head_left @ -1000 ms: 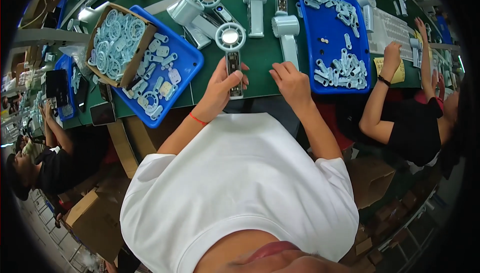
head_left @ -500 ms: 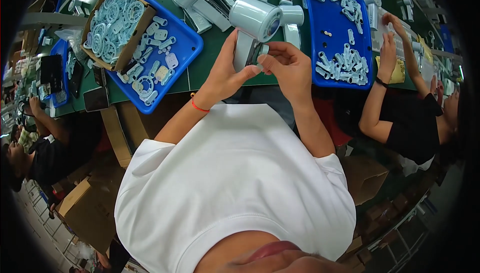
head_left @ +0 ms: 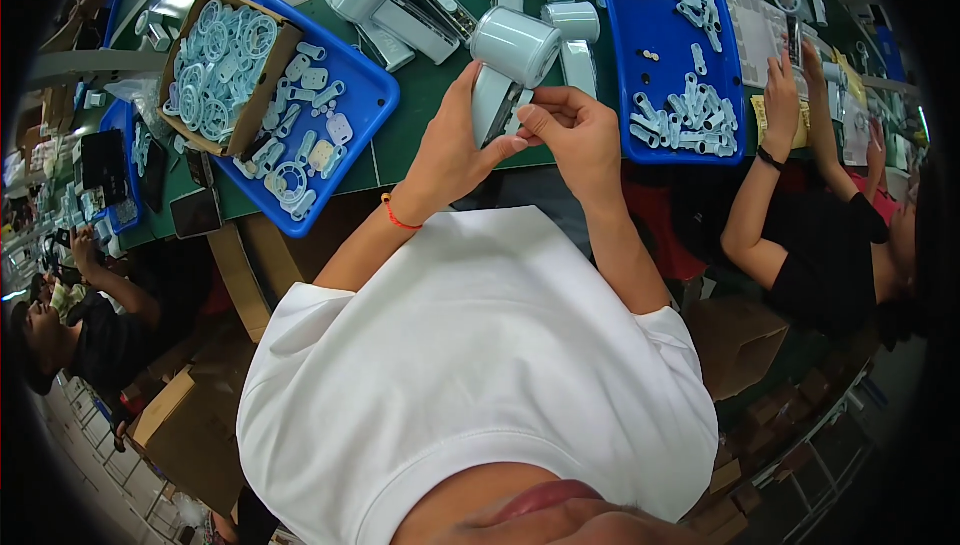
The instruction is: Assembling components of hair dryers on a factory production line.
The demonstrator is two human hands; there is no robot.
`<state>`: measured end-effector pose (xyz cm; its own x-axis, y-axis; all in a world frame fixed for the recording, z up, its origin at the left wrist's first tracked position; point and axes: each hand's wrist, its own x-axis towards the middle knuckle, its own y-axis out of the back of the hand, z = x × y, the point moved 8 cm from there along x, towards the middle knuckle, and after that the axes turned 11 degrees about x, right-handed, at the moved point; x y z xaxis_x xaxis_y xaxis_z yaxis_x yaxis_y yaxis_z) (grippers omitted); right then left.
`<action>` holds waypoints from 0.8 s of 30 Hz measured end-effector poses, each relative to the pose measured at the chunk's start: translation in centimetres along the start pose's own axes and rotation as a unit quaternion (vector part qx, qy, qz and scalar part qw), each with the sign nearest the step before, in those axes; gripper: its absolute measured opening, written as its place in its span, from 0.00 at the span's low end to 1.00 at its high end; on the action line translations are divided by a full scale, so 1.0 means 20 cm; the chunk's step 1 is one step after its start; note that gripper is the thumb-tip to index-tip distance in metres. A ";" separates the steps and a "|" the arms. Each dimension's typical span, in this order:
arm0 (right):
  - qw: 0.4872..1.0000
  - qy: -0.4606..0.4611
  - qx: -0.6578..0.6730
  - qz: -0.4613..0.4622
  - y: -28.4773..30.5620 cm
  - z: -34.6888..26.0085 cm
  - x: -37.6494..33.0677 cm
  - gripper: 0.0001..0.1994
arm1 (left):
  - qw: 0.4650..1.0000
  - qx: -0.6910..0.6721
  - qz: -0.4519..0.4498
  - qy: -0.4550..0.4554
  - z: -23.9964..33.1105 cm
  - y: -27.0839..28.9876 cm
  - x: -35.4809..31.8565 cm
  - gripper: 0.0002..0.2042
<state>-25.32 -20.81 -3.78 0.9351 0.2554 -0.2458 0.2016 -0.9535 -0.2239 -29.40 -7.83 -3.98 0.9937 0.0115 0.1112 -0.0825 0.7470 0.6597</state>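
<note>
A pale blue handheld fan is tilted above the table, its drum-shaped head up and its handle down. My left hand is closed around the handle from the left. The handle's right side shows a long dark opening with parts inside. At the edge of that opening, the thumb and forefinger of my right hand are pinched together. Whatever lies between those fingertips is too small and hidden to name.
More pale blue fans lie beyond my hands. On the left, a blue tray bears small parts and a cardboard box of rings. A second blue tray with small oblong parts is at right, near a co-worker's hands.
The fan has turned slightly in my left hand, so the dark opening shows more. My right fingertips stay at its edge. The co-worker at right now holds up a fan.
</note>
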 end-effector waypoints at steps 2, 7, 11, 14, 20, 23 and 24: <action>0.999 -0.018 -0.026 -0.014 0.00 0.01 0.00 0.12 | 1.000 -0.006 0.001 -0.006 0.01 0.00 -0.01 0.43; 0.998 -0.017 -0.053 0.000 0.00 0.00 0.01 0.12 | 1.000 -0.003 0.001 0.004 0.02 0.00 0.00 0.41; 0.996 0.012 -0.083 -0.003 0.02 0.02 0.04 0.12 | 1.000 0.027 0.007 0.015 0.04 0.02 -0.01 0.39; 0.999 -0.009 -0.040 -0.007 0.02 0.06 0.05 0.12 | 0.999 0.042 0.001 0.022 0.04 0.02 0.00 0.37; 0.999 -0.040 -0.008 -0.019 0.03 0.08 0.06 0.11 | 0.998 0.017 -0.026 0.045 0.03 0.01 0.01 0.33; 0.993 -0.092 -0.055 -0.042 0.01 0.10 0.06 0.16 | 0.998 -0.023 -0.036 0.053 0.01 0.01 0.02 0.31; 0.993 -0.092 -0.056 -0.042 0.01 0.12 0.07 0.16 | 0.996 -0.048 -0.037 0.058 0.00 0.01 0.03 0.31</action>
<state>-24.60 -20.25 -6.35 0.8465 0.3501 -0.4011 0.3173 -0.9367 -0.1480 -28.84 -7.70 -3.75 0.9993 0.0269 -0.0250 -0.0071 0.8088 0.5880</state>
